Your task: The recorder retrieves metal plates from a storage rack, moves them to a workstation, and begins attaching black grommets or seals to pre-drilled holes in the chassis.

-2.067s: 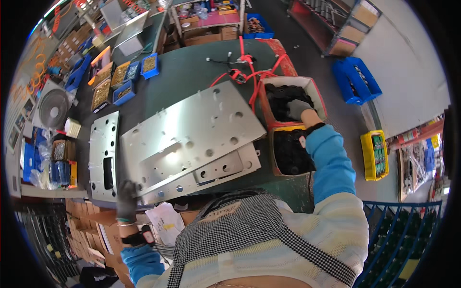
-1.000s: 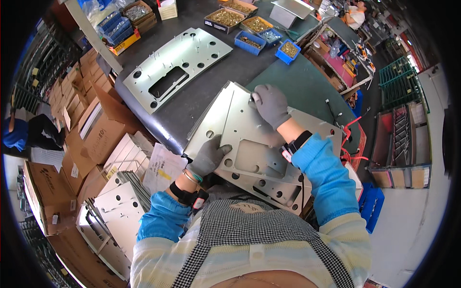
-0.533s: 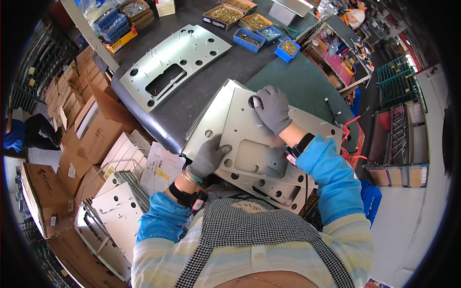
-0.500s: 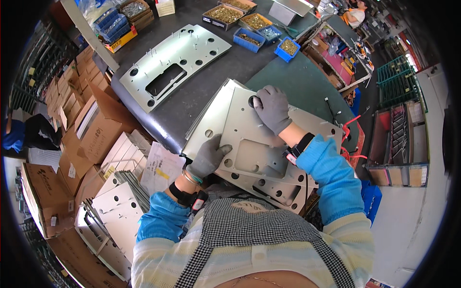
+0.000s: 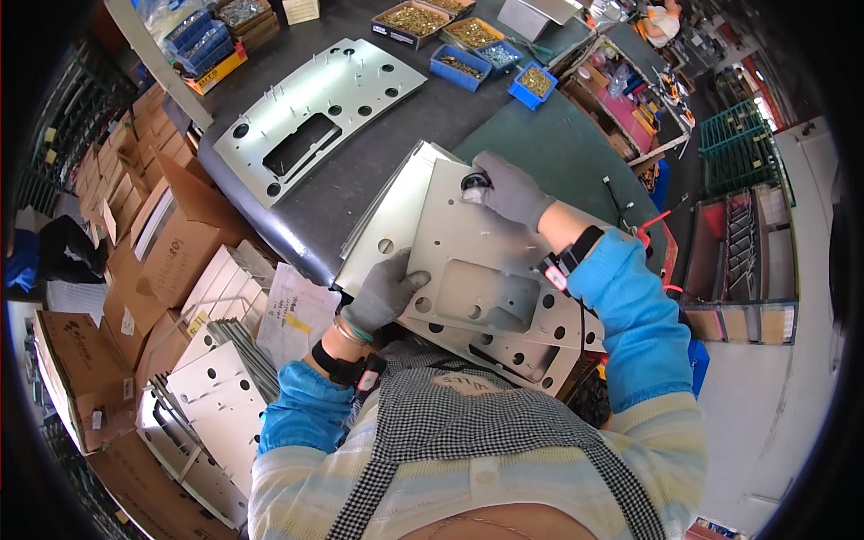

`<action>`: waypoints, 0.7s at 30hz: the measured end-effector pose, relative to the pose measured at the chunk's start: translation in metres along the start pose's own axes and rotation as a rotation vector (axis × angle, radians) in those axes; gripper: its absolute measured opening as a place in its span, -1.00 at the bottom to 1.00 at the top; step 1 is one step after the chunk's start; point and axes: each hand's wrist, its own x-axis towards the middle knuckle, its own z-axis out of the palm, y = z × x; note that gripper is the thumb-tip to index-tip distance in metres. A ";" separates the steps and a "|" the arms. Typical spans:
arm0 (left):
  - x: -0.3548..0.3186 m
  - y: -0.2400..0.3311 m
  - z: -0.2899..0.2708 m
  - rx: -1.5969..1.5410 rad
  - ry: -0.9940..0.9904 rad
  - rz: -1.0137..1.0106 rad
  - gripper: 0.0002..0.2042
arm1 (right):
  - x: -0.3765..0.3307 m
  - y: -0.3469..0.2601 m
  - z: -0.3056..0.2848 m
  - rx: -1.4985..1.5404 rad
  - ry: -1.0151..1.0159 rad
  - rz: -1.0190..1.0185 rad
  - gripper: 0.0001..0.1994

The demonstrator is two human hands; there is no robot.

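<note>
Both gloved hands, left [image 5: 385, 292] and right [image 5: 509, 189], grip the metal plate [image 5: 477, 261]; blue bins [image 5: 461, 67] hold brass screws.

The plate [image 5: 486, 270] under both hands is bare sheet metal, smooth with a dull satin sheen. Both gloves [image 5: 385, 292] look like grey knitted cloth, matt. The bench top [image 5: 396, 153] is dark and slightly glossy. Boxes [image 5: 171, 243] at left are matt brown cardboard.

Workshop, metal plates [image 5: 315, 126], fastener bins [image 5: 461, 65]
</note>
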 end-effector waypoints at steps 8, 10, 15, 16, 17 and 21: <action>0.004 -0.003 0.001 0.001 0.055 -0.012 -0.64 | 0.043 -0.004 -0.041 -0.080 -0.477 0.030 -0.68; 0.005 -0.005 0.001 -0.017 0.061 -0.010 -0.64 | 0.052 0.000 -0.041 -0.121 -0.459 -0.010 -0.71; 0.001 0.004 -0.002 0.076 0.051 -0.009 -0.65 | 0.070 0.010 -0.047 0.205 -0.670 0.138 -0.76; -0.002 0.003 0.000 0.082 0.049 0.000 -0.65 | 0.071 0.004 -0.042 0.076 -0.684 0.095 -0.77; -0.005 0.002 0.002 0.038 0.070 0.010 -0.66 | 0.069 0.000 -0.040 0.027 -0.647 0.105 -0.78; -0.001 0.005 0.003 0.052 0.048 0.015 -0.66 | 0.081 -0.010 -0.041 -0.159 -0.900 0.121 -0.71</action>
